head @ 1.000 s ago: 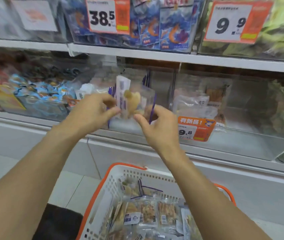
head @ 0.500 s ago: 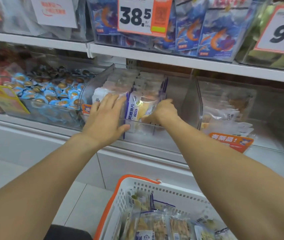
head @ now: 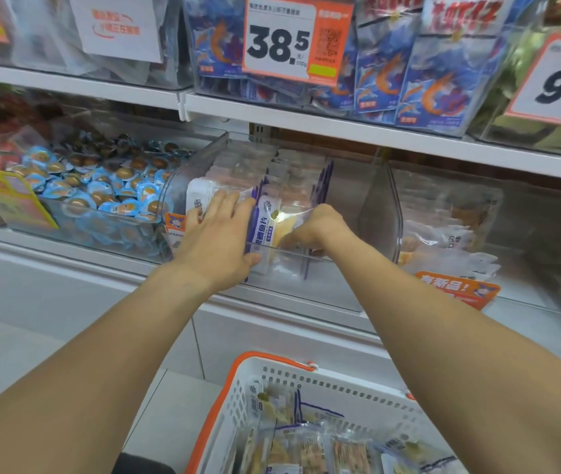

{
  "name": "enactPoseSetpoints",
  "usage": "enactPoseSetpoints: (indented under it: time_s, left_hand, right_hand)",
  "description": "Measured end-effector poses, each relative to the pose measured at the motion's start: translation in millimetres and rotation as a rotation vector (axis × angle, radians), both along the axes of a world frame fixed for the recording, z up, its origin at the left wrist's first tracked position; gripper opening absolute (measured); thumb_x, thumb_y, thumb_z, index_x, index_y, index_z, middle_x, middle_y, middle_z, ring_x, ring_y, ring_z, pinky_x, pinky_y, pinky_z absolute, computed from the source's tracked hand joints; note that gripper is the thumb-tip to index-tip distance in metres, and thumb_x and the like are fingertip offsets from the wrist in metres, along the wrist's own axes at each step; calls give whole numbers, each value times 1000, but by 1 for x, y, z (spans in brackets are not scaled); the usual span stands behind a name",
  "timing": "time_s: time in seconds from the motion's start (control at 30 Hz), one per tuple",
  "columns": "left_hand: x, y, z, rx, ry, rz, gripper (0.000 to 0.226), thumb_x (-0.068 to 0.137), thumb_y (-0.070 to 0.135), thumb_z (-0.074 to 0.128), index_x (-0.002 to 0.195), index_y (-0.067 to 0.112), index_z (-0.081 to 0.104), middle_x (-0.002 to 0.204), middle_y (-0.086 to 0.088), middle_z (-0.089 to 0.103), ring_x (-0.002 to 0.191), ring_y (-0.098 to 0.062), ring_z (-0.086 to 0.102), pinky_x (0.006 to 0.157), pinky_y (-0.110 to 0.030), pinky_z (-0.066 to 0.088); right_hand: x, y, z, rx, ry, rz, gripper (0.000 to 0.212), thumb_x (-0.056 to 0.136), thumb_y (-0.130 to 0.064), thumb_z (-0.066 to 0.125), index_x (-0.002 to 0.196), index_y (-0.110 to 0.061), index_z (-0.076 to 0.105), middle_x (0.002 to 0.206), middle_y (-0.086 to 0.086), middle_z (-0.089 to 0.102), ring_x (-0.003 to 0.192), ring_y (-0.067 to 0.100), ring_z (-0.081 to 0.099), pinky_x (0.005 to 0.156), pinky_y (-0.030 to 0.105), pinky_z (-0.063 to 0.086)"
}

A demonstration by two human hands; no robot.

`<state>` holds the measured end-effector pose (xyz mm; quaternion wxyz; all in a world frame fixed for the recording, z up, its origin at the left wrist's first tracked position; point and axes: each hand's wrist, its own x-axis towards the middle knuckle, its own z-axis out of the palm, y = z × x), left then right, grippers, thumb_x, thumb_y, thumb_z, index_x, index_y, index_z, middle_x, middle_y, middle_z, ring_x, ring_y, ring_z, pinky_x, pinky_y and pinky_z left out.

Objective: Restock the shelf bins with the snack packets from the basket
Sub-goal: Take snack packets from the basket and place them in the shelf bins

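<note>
Nearest to us, the white basket (head: 238, 398) with its orange rim sits low at the frame's bottom edge, with several snack packets (head: 310, 449) lying in it, so the restock is, we judge, only partly done.

Above it our two forearms reach forward to the clear bin (head: 371, 213) on the middle shelf (head: 306, 124). Our left hand (head: 217, 234) lies flat, fingers straight and together, pressing on the front of the left row of packets; we judge it is there to hold that row upright and back so a slot stays free beside it. Our right hand (head: 320, 227) is curled round the right edge of a fish-slice packet (head: 272, 230), which stands upright just inside the bin's front wall, touching the packets behind it. The grasp looks like a seating push.

Beside the bin to the left is a bin of blue-wrapped eggs (head: 101, 196); to the right, one of pale bags (head: 443, 234). Farther up hangs the 38.5 price tag (head: 289, 39).

Compared with a second ago: the packet was then held in the air in front of the shelf, pinched between both hands; now it is in the bin. Compared with half a second ago, the hands have hardly changed.
</note>
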<state>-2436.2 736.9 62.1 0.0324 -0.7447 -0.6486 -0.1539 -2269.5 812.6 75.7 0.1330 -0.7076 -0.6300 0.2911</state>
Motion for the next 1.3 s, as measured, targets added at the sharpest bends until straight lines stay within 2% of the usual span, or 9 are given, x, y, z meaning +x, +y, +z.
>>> enactPoseSetpoints:
  time_s: [0.2, 0.33, 0.43, 0.57, 0.7, 0.83, 1.07, 1.17, 1.3]
  left_hand:
    - [19, -19, -4, 99, 34, 65, 83, 90, 37, 63, 156, 15, 19, 161, -18, 17, 151, -34, 7, 119, -53, 10]
    - [58, -49, -15, 451, -298, -124, 19, 89, 22, 56, 103, 11, 60, 97, -8, 63, 88, -29, 58, 74, -43, 48]
    - [85, -76, -59, 104, -263, -112, 9, 94, 25, 51, 87, 18, 50, 74, -6, 65, 66, -34, 58, 56, -38, 43]
    - [106, -117, -154, -561, -78, -99, 13, 95, 19, 48, 82, 18, 49, 84, -9, 61, 87, -35, 64, 66, -37, 45]
    - [127, -164, -240, -1023, -33, -36, 35, 98, 24, 54, 129, 7, 52, 131, -15, 53, 116, -31, 57, 90, -39, 48]
    - [143, -195, -302, -1014, 19, 49, 59, 100, 34, 50, 151, 10, 31, 156, -11, 28, 143, -31, 32, 110, -41, 37]
    - [145, -195, -333, -840, -148, 203, 91, 94, 38, 61, 156, 3, 4, 159, -16, 26, 141, -33, 35, 110, -40, 39]
    - [143, -186, -342, -756, -118, 244, 64, 93, 39, 63, 144, 9, 39, 139, -10, 53, 126, -28, 52, 96, -38, 46]
    - [155, -181, -333, -508, -221, 195, 20, 85, 12, 56, 95, 25, 69, 97, 0, 72, 86, -19, 65, 74, -33, 54]
  right_hand:
    - [26, -35, 21, 208, -146, 76, 32, 87, -27, 75, 85, -8, 50, 88, 8, 59, 71, 22, 55, 56, 31, 43]
    - [48, -83, 3, 825, 50, 146, 13, 87, -17, 65, 100, -14, 65, 92, 2, 67, 79, 18, 61, 73, 33, 51]
    - [69, -134, -43, 968, 230, 217, 5, 82, -12, 65, 86, -15, 64, 73, -5, 60, 64, 10, 52, 63, 24, 43]
    - [102, -188, -153, 433, 150, 181, 5, 89, -16, 61, 88, -17, 66, 67, -1, 63, 65, 17, 60, 62, 31, 47]
    - [123, -223, -255, -330, -69, 311, 30, 95, -27, 61, 111, -3, 68, 105, 20, 70, 100, 34, 66, 83, 43, 56]
    - [124, -268, -306, -505, -118, 298, 56, 93, -36, 64, 141, -12, 47, 137, 14, 52, 122, 31, 53, 96, 38, 50]
    - [118, -278, -327, -496, -47, 195, 57, 90, -45, 64, 133, -11, 50, 131, 13, 54, 121, 30, 53, 98, 38, 49]
    - [115, -267, -319, -514, 56, 130, 48, 95, -37, 60, 135, -10, 51, 128, 14, 62, 115, 30, 61, 92, 35, 53]
    - [120, -257, -311, -515, 196, 4, 36, 95, -29, 61, 122, -5, 64, 120, 14, 68, 111, 27, 64, 89, 31, 52]
